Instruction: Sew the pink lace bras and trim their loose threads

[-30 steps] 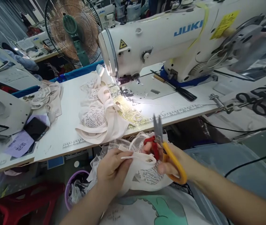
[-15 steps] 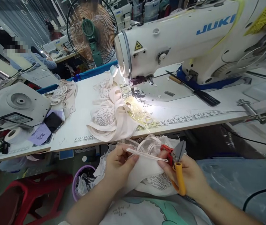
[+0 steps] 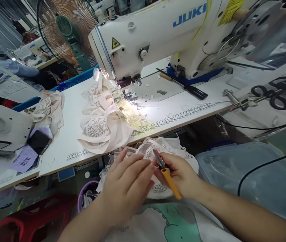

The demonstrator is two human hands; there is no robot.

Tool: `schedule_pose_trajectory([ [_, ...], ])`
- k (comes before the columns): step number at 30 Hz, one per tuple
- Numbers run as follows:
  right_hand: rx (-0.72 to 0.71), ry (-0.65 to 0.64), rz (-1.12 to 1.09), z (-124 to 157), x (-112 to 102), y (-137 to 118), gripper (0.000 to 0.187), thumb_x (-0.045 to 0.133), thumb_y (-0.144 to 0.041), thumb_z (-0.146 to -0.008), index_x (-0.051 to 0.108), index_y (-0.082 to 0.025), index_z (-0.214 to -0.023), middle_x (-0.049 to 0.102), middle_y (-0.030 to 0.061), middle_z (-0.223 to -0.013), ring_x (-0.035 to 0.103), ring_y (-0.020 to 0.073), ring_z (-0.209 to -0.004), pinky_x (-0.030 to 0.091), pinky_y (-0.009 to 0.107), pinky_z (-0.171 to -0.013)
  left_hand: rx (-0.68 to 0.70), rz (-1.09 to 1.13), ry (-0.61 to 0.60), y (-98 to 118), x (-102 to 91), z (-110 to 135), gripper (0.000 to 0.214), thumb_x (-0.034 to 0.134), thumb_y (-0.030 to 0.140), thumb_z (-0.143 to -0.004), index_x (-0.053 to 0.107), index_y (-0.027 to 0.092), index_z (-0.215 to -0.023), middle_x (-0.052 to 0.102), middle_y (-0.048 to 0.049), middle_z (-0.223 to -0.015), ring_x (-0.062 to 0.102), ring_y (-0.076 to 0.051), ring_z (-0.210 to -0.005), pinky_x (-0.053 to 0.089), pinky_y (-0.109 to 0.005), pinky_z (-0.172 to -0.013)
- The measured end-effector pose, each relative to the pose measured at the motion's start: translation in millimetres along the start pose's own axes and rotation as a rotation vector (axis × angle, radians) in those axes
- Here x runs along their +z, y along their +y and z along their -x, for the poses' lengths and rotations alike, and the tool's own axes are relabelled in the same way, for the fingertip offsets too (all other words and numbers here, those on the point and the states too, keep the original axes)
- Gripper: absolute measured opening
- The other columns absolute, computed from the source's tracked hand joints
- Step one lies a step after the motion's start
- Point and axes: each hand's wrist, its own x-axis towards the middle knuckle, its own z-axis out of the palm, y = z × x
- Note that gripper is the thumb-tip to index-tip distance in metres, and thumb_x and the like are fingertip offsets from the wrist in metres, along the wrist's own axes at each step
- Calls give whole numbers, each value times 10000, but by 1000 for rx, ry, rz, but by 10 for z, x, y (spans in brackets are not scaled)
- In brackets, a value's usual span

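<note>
My right hand [image 3: 184, 173] is closed around scissors [image 3: 172, 184] with an orange handle, a bit of red and dark blades pointing up and away. My left hand [image 3: 126, 183] is stretched out, back towards me, its fingertips beside the blades; its thumb and palm are hidden. Below and behind both hands, white lace bras [image 3: 168, 144] lie bunched at my lap, partly covered by the hands. On the table ahead rests a pile of white lace bras [image 3: 95, 126], close to the needle of the sewing machine [image 3: 130, 43].
A screwdriver [image 3: 195, 91] lies by the machine base. Left are a phone [image 3: 39, 140], purple paper [image 3: 24, 158] and another machine [image 3: 4, 129]. A fan [image 3: 64, 27] stands behind. Below are a red stool [image 3: 32, 215], a purple bin [image 3: 80, 198] and a clear plastic tub [image 3: 249, 161].
The view has turned right. My left hand has let go of the white fabric edge and moved towards the scissors, fingers straightened. The scissors have turned in my right hand.
</note>
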Motion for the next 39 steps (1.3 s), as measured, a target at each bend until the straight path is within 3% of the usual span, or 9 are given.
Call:
schedule_pose_trajectory([
  [3, -22, -12, -30, 1, -18, -11, 198, 565, -292, -750, 445, -191, -629, 415, -39, -555, 369, 106, -486, 332, 223, -426, -24, 20, -261, 23, 27, -110, 103, 485, 172, -855, 581, 160, -889, 648, -63, -780, 599, -192, -754, 485, -359, -773],
  [7, 61, -33, -66, 32, -37, 7, 213, 585, -345, -761, 465, -192, -675, 433, -32, -578, 387, 109, -488, 354, 227, -431, -314, 391, -423, -128, 118, -51, 111, 487, 195, -862, 592, 162, -855, 607, -48, -731, 554, -155, -654, 424, -253, -589],
  [12, 169, -54, -151, 61, -30, 20, 279, 649, -424, -705, 490, -195, -702, 496, -11, -646, 447, 129, -551, 407, 245, -482, -756, 846, -418, -262, 104, 44, 135, 572, 271, -818, 585, 145, -772, 575, -31, -700, 505, -138, -652, 393, -243, -602],
  [16, 239, -87, -142, 38, 4, 23, 297, 623, -442, -695, 471, -188, -677, 455, -22, -608, 423, 127, -535, 407, 261, -480, -910, 991, -334, -287, 83, 75, 169, 632, 305, -775, 599, 142, -743, 564, -25, -710, 490, -130, -662, 387, -237, -619],
  [20, 241, -82, -108, 17, 27, 6, 253, 568, -402, -717, 451, -188, -651, 454, -15, -596, 410, 130, -530, 397, 272, -479, -966, 968, -342, -299, 95, 114, 184, 607, 329, -795, 581, 152, -750, 538, -14, -708, 463, -120, -645, 372, -228, -598],
  [24, 262, -82, -221, 44, 29, -70, 267, 549, -430, -749, 464, -192, -664, 457, -15, -580, 418, 129, -512, 384, 260, -460, -938, 896, -343, -261, 100, 119, 200, 571, 350, -818, 568, 159, -758, 527, -11, -702, 457, -121, -631, 361, -229, -581],
  [29, 307, -172, -322, 15, -133, -266, 367, 563, -551, -740, 471, -201, -685, 461, -18, -601, 455, 131, -518, 409, 257, -477, -971, 1078, -292, -148, 108, 16, 207, 607, 359, -787, 585, 154, -763, 549, -15, -718, 470, -114, -620, 367, -219, -566],
  [35, 104, -440, 96, -82, -634, -315, 536, 446, -728, -729, 461, -199, -645, 424, -9, -597, 363, 123, -514, 322, 233, -431, -976, 1213, -296, -157, 224, -53, 269, 638, 403, -750, 571, 146, -708, 493, 9, -640, 418, -92, -567, 319, -215, -536],
  [39, 84, -623, 273, -13, -861, -207, 546, 377, -722, -778, 508, -194, -730, 444, -7, -602, 354, 123, -507, 275, 233, -435, -973, 1211, -296, -175, 272, -81, 305, 652, 427, -721, 557, 143, -666, 436, 23, -578, 362, -78, -518, 254, -215, -501],
])
